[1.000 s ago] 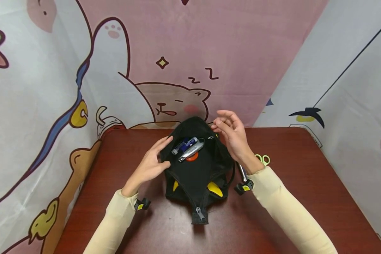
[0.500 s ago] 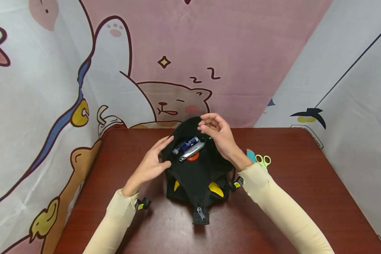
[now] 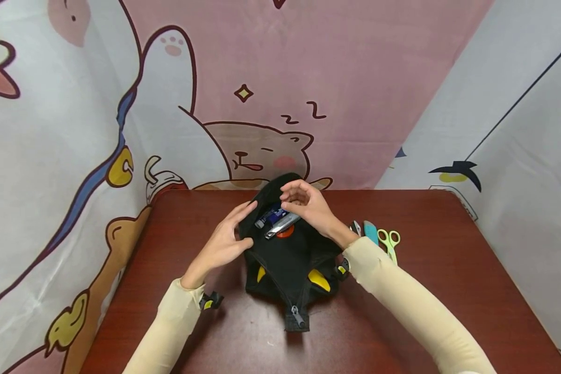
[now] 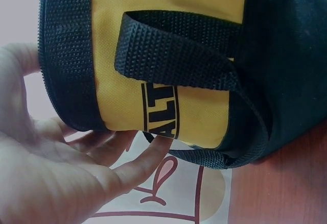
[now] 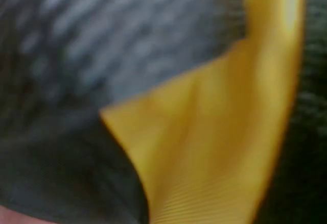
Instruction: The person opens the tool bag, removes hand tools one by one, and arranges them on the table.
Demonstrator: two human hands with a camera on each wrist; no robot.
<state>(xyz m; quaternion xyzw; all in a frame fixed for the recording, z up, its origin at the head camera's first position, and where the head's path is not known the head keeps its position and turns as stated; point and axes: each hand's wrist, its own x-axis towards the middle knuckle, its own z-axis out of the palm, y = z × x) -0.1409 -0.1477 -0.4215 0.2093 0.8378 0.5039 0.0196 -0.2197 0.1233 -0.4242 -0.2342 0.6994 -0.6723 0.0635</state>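
Observation:
A black tool bag (image 3: 287, 270) with yellow panels (image 4: 199, 117) stands on the table, mouth open. Inside lie a silver box cutter (image 3: 280, 227), dark blue tubes or batteries (image 3: 273, 215) and something round and orange-red (image 3: 286, 232). My left hand (image 3: 222, 241) holds the bag's left rim, thumb and fingers spread along it; in the left wrist view some fingertips go behind the fabric. Over the opening hovers my right hand (image 3: 308, 208), fingers loosely bent, overlapping the cutter's far end. Blurred yellow and black fabric (image 5: 204, 147) fills the right wrist view.
Right of the bag lie scissors with lime-green handles (image 3: 389, 239), a teal object (image 3: 370, 231) and a partly hidden silver-black item (image 3: 356, 227). A zip pull (image 3: 298, 316) hangs at the bag's near end. A printed cloth (image 3: 355, 93) rises behind the table.
My right hand has moved left and slightly down, from beside the bag to over its opening. More of the items on the right now shows. The left hand stays at the rim.

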